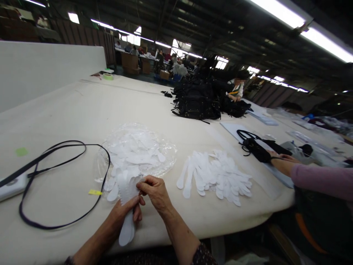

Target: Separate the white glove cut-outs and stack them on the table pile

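Note:
My left hand is closed around a small stack of white, long strips with rounded ends, their edges wavy in the middle. At the stack's upper end, my right hand pinches the rounded tip of one strip between thumb and fingertips. Just beyond my hands lies a clear plastic bag with many more such strips in and on it. To the right, a loose fanned pile of the same strips rests on the table.
A black cord loops across the cream table on the left, near a yellow sticker. Black bags are heaped farther back. At right, a co-worker's arm reaches to a black bag. A white panel stands back left.

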`<state>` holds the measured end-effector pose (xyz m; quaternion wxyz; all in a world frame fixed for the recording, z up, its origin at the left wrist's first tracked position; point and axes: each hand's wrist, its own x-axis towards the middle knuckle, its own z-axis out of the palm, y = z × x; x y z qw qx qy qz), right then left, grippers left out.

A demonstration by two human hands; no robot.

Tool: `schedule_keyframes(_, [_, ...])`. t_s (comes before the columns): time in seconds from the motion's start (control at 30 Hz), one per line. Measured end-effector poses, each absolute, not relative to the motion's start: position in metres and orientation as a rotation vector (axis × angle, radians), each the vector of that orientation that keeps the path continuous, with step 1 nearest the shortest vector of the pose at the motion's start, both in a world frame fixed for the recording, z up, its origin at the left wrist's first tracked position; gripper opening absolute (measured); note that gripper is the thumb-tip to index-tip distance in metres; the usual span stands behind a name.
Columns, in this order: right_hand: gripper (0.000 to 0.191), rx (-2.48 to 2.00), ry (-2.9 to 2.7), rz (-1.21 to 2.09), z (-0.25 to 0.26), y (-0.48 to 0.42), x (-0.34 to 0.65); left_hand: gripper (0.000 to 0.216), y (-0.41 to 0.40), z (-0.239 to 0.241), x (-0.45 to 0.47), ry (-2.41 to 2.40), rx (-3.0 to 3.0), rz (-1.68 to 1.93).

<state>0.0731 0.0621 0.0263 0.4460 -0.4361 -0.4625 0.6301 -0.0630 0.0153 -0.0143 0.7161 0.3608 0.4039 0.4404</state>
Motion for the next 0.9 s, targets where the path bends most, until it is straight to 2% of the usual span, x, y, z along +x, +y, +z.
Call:
schedule_keyframes(0.33, [0.02, -1.157, -1.113, 1.48, 0.023, 0.055, 0.079, 0.044, 0.016, -0.026, -0.066, 0.835, 0.813, 0.977])
schedule_keyframes(0.63, [0.017, -1.144, -1.033, 1.509, 0.035, 0.052, 0.08, 0.043, 0.021, -0.032, -0.061, 0.848, 0.773, 0.907])
schedule_keyframes(0.9, [0.027, -1.183, -1.074, 1.53, 0.04, 0.063, 0.07, 0.039, 0.02, -0.022, -0.064, 0.901, 0.764, 0.947])
